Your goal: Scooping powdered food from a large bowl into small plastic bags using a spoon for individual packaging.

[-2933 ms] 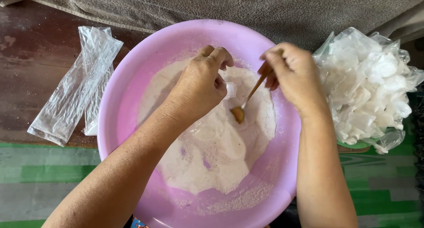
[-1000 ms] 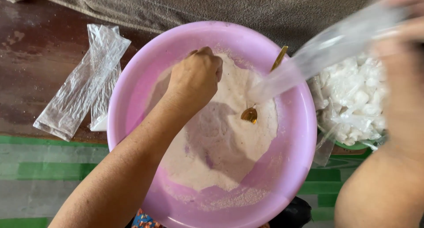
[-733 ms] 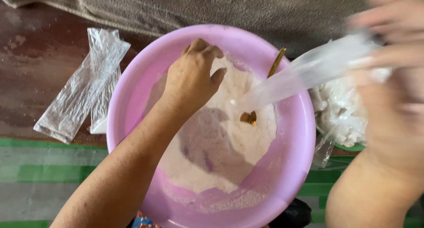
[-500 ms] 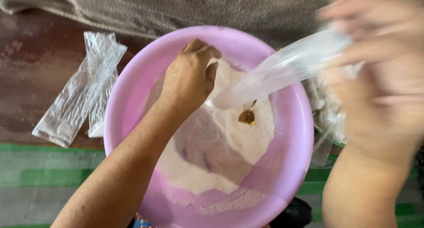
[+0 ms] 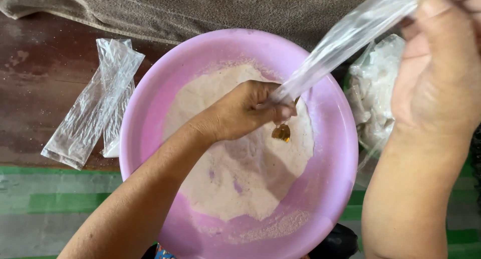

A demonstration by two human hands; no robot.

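Clear plastic bag (image 5: pixel 345 43) stretched taut between both hands.

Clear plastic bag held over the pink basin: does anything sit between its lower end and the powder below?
Only the left hand, gripping the clear plastic bag at its lower end above the powder. The spoon lies beside it; the right hand holds the top.

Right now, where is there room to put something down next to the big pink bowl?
Bare brown tabletop lies left of the flat plastic bags, below the grey cloth. The green striped mat is free too. Right of the pink bowl is crowded: the bag pile and right hand.
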